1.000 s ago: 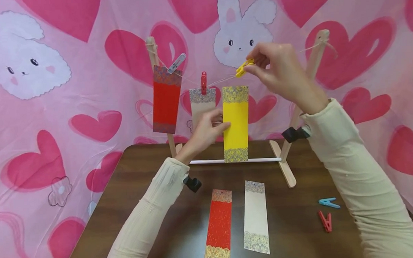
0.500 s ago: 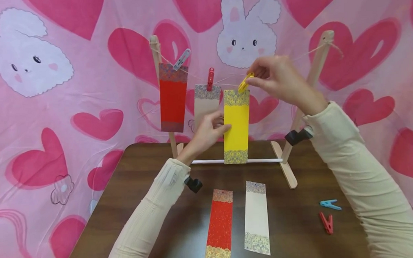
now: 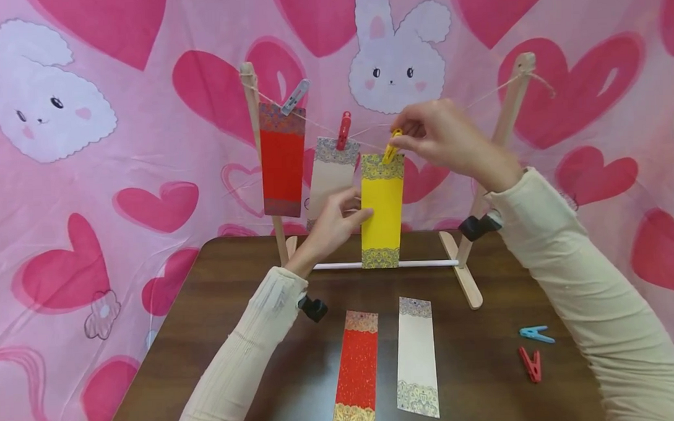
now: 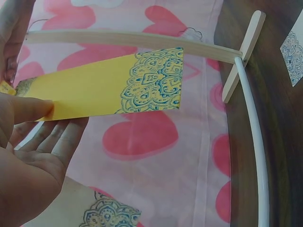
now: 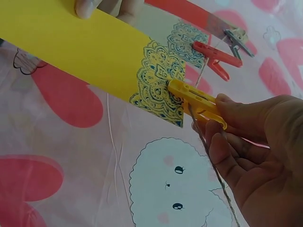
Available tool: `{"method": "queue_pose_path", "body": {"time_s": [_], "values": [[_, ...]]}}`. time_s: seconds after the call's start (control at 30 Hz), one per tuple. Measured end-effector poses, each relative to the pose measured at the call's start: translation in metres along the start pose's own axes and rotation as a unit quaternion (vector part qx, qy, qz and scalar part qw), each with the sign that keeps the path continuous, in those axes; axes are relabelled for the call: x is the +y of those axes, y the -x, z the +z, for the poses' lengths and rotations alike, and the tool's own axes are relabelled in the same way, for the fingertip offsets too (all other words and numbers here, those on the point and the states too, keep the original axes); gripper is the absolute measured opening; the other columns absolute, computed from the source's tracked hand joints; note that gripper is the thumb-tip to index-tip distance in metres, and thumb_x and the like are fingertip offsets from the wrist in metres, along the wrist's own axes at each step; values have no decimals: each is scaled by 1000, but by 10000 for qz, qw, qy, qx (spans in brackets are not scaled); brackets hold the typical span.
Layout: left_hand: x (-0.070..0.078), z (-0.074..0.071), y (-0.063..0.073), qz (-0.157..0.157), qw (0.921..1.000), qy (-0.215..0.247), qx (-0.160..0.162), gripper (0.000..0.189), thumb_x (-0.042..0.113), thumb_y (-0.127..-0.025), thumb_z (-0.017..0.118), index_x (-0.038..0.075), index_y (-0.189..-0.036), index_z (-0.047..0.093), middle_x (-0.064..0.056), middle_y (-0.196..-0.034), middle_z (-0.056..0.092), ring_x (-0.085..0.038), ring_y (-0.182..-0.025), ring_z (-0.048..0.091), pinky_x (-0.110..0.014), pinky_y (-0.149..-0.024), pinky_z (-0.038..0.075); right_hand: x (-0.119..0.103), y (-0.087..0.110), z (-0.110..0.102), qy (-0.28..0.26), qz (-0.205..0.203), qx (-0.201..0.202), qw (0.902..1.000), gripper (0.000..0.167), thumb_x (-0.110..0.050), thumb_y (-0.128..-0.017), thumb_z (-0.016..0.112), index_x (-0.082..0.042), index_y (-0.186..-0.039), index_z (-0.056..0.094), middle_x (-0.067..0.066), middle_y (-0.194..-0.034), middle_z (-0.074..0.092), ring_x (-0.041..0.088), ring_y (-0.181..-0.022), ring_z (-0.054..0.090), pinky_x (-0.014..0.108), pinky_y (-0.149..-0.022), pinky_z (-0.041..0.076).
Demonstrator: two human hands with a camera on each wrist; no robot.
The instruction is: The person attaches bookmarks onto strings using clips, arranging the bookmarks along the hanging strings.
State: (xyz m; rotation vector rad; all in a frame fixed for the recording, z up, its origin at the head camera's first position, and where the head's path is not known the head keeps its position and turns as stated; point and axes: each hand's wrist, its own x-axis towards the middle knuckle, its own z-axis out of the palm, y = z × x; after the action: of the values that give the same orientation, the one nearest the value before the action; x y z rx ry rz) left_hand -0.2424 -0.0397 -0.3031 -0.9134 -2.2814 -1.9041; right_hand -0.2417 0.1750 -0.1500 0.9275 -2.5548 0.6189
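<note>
My left hand [image 3: 337, 226] pinches the left edge of a yellow bookmark-like card [image 3: 381, 212] between thumb and fingers, keeping it upright. In the left wrist view the thumb lies across the front of the yellow card [image 4: 94, 87]. My right hand [image 3: 443, 138] grips a yellow clothespin [image 3: 392, 148] at the card's top edge. Seen from the right wrist, the clothespin's tip [image 5: 177, 87] overlaps the lace-patterned end, and the string [image 5: 208, 153] runs by its jaws. To the left, a white card [image 3: 331, 170] hangs under a red clothespin [image 3: 343, 131] and a red card [image 3: 283, 166] under a grey clothespin [image 3: 295, 98].
A wooden stand [image 3: 513, 102] holds the string, with a white rod [image 3: 428, 263] across its base. On the brown table [image 3: 476, 367] lie another red card [image 3: 356, 368], another white card [image 3: 417, 356], a blue clothespin [image 3: 536, 334] and a second red clothespin [image 3: 530, 365].
My right hand has moved down and left, bringing the yellow clothespin and string from above the yellow card onto its top edge. The left hand keeps its pinch on the card.
</note>
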Motion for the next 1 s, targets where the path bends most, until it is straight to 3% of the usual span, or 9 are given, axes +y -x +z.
{"method": "queue_pose_path", "body": {"time_s": [0.27,0.5,0.63,0.8,1.0], "values": [[-1,3,1,12,10000,13,52,23,4,-94,67,0,-116,64,-15,-104,71,-24,-90,69,-38,-73,60,-3,0,3,-3,-77,-110,9999,22,-11,-91,73,1,-109,70,10,-98,72,17,-83,66,15,-74,52],[-1,4,3,-36,9999,146,37,26,3,-94,66,-1,-120,64,-17,-106,70,-25,-93,69,-35,-74,60,-5,0,5,26,-70,-129,9999,25,-12,-91,73,1,-112,71,10,-97,72,17,-81,65,16,-72,52],[-4,4,3,-49,9999,96,17,27,2,-94,65,-2,-121,62,-18,-112,69,-25,-99,68,-34,-82,58,-5,0,8,174,17,-76,9998,29,-15,-93,71,0,-118,70,10,-95,71,18,-76,61,18,-67,51],[-8,4,7,-310,9995,-77,-52,34,5,-95,66,-2,-127,58,-18,-122,65,-27,-111,65,-34,-94,54,-5,5,16,361,44,273,9990,39,-16,-96,66,3,-130,61,15,-95,68,24,-77,58,32,-70,54],[-15,6,26,-591,9972,-257,-371,48,6,-96,64,-1,-141,48,-18,-135,58,-31,-125,58,-37,-103,48,-10,18,26,291,-63,892,9956,49,-11,-96,65,3,-141,50,21,-122,62,28,-92,61,43,-82,57]]}}
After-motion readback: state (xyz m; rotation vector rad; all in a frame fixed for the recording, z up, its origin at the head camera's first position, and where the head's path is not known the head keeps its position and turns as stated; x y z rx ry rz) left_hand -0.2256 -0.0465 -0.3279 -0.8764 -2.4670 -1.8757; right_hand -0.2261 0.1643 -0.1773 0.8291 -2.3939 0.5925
